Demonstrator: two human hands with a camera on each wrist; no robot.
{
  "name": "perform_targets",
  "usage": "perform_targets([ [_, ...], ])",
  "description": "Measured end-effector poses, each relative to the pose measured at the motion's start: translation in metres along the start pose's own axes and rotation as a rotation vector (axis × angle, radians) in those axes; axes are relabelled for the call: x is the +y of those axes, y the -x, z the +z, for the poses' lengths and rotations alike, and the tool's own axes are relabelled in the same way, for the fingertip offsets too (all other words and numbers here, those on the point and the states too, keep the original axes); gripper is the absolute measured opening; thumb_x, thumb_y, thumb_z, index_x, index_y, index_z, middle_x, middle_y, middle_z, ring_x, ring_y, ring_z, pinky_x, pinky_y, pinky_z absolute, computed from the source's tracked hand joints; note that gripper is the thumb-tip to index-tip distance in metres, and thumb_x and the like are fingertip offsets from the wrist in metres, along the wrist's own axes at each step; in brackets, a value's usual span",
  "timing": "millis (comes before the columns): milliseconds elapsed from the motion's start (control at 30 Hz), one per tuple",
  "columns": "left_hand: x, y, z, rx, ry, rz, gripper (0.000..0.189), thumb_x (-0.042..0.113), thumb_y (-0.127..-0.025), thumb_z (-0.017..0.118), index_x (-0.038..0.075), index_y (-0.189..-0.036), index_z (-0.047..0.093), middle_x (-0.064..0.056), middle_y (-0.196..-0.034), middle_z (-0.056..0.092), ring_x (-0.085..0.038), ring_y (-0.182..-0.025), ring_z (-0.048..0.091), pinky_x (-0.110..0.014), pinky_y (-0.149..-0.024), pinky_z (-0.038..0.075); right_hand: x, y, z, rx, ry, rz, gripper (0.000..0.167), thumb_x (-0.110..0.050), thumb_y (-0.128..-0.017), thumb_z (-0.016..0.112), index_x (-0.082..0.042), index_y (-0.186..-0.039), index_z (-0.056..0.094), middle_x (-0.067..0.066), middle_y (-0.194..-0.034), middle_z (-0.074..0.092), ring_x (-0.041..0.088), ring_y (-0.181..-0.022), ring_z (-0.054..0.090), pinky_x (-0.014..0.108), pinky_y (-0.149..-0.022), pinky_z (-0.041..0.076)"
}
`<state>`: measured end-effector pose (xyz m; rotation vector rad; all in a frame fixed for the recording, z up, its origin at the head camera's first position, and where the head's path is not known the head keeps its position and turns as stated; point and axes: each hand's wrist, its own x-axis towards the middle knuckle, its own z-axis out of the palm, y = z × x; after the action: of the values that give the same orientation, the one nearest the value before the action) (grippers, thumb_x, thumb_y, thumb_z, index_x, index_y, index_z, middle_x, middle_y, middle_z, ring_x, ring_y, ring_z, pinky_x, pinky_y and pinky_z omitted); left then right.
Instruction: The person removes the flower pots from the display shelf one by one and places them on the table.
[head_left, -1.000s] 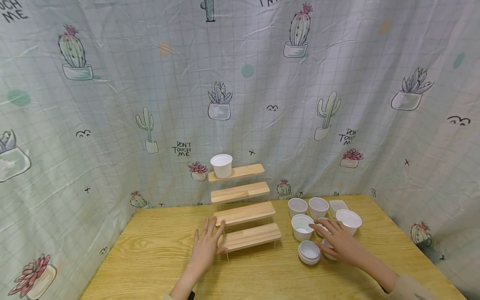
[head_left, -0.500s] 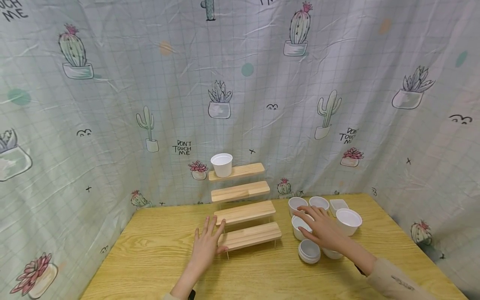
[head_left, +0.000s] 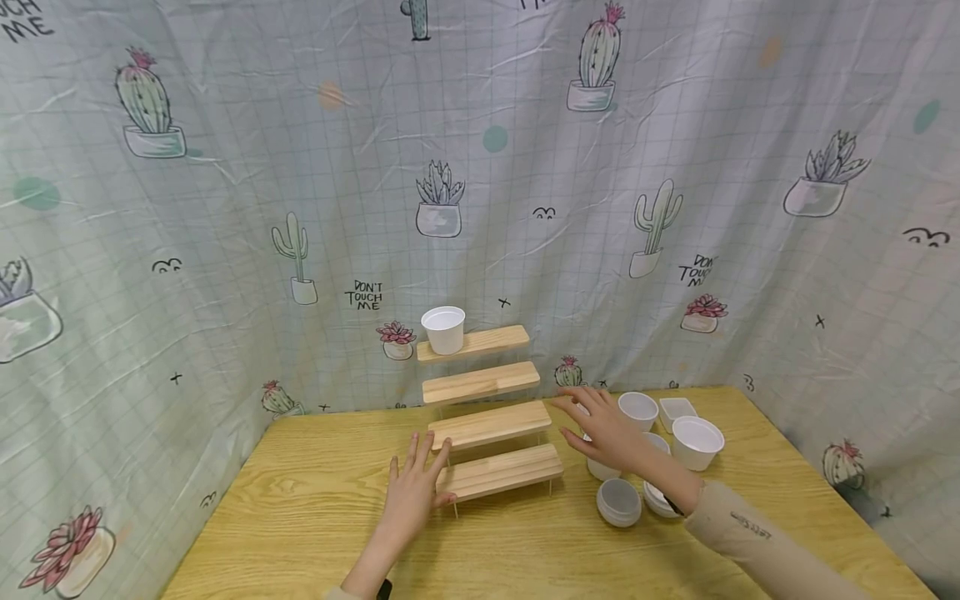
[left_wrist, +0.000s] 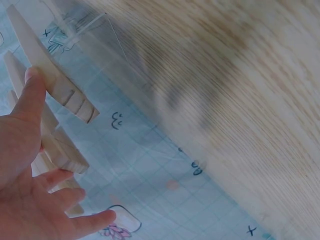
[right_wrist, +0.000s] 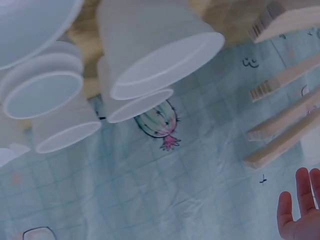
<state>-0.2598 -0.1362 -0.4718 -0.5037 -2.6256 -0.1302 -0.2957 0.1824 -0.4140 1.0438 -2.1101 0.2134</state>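
My left hand (head_left: 408,500) rests on the left end of a four-step wooden display stand (head_left: 491,425). In the left wrist view its thumb (left_wrist: 32,92) lies against one board while the other fingers are spread by the boards behind. My right hand (head_left: 618,437) hovers over the left side of a group of white containers, fingers extended and holding nothing. A large white cup (right_wrist: 155,55) looms near it in the right wrist view, and the back left cup is mostly hidden behind the hand. One white tub (head_left: 444,332) stands on the top step's left end.
Right of the stand are a round tub (head_left: 637,411), a square dish (head_left: 677,410), a wide bowl (head_left: 697,442), a low jar (head_left: 619,502) and other white pots on the wooden table (head_left: 300,500). A cactus-print curtain (head_left: 495,183) hangs behind and at both sides.
My right hand has moved left and slightly away from me, from over the middle of the containers towards the stand. My left hand, the stand and the tub on top keep their places.
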Motion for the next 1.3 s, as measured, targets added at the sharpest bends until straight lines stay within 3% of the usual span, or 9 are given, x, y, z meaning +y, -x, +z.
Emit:
perform_targets([
  [100,0.000,0.000,-0.001,0.003,0.000,-0.001,0.081,0.045,-0.065,0.067,0.018,-0.136,0.038,-0.016,-0.140,0.035,-0.039,-0.129,0.031,-0.064,-0.090,0.037,-0.001,-0.012,0.004,-0.003,-0.005,0.003,0.040,-0.028,-0.084,0.060,-0.015,-0.121,0.051,0.010,-0.117,0.052,0.023,-0.100,0.051,0.043,-0.080,0.042],
  [200,0.000,0.001,-0.001,0.004,-0.003,-0.002,0.081,0.045,-0.064,0.067,0.018,-0.136,0.038,-0.016,-0.140,0.036,-0.039,-0.129,0.031,-0.064,-0.090,0.038,-0.003,-0.023,0.009,0.006,-0.017,-0.002,0.041,-0.028,-0.084,0.060,-0.014,-0.122,0.050,0.011,-0.116,0.053,0.023,-0.100,0.051,0.043,-0.079,0.043],
  [300,0.000,0.001,-0.001,0.006,-0.003,0.000,0.081,0.045,-0.064,0.067,0.018,-0.135,0.039,-0.016,-0.139,0.036,-0.040,-0.129,0.032,-0.064,-0.090,0.038,-0.005,-0.034,0.012,0.029,-0.035,-0.008,0.046,-0.019,-0.077,0.067,-0.012,-0.120,0.052,0.012,-0.115,0.053,0.023,-0.097,0.052,0.043,-0.077,0.043],
  [633,-0.001,-0.001,0.000,0.046,-0.011,0.017,0.081,0.045,-0.062,0.068,0.016,-0.133,0.042,-0.016,-0.137,0.038,-0.041,-0.126,0.035,-0.064,-0.087,0.040,-0.010,-0.070,0.018,0.034,-0.065,0.031,0.044,-0.016,-0.078,0.066,-0.012,-0.121,0.053,0.011,-0.117,0.052,0.021,-0.092,0.051,0.043,-0.078,0.042],
  [867,0.000,-0.003,0.000,0.012,0.000,0.005,0.081,0.045,-0.064,0.067,0.017,-0.135,0.040,-0.015,-0.139,0.036,-0.040,-0.128,0.033,-0.064,-0.089,0.038,-0.012,-0.095,0.022,0.033,-0.060,0.041,0.043,-0.018,-0.080,0.065,-0.013,-0.121,0.052,0.011,-0.120,0.050,0.023,-0.099,0.051,0.045,-0.082,0.042],
  [1100,-0.001,-0.002,0.000,-0.012,-0.004,-0.007,0.081,0.045,-0.065,0.066,0.018,-0.136,0.038,-0.015,-0.140,0.035,-0.040,-0.129,0.031,-0.064,-0.089,0.038,-0.013,-0.115,0.029,0.053,-0.028,0.029,0.039,-0.020,-0.081,0.064,-0.015,-0.118,0.054,0.010,-0.116,0.053,0.023,-0.095,0.052,0.040,-0.077,0.042],
  [1300,-0.001,-0.002,0.000,-0.005,0.002,-0.004,0.081,0.045,-0.064,0.067,0.017,-0.135,0.039,-0.016,-0.139,0.036,-0.041,-0.128,0.032,-0.064,-0.088,0.038,-0.014,-0.133,0.036,0.041,-0.036,0.058,0.037,-0.022,-0.082,0.063,-0.014,-0.117,0.055,0.010,-0.117,0.053,0.026,-0.105,0.049,0.047,-0.084,0.042],
])
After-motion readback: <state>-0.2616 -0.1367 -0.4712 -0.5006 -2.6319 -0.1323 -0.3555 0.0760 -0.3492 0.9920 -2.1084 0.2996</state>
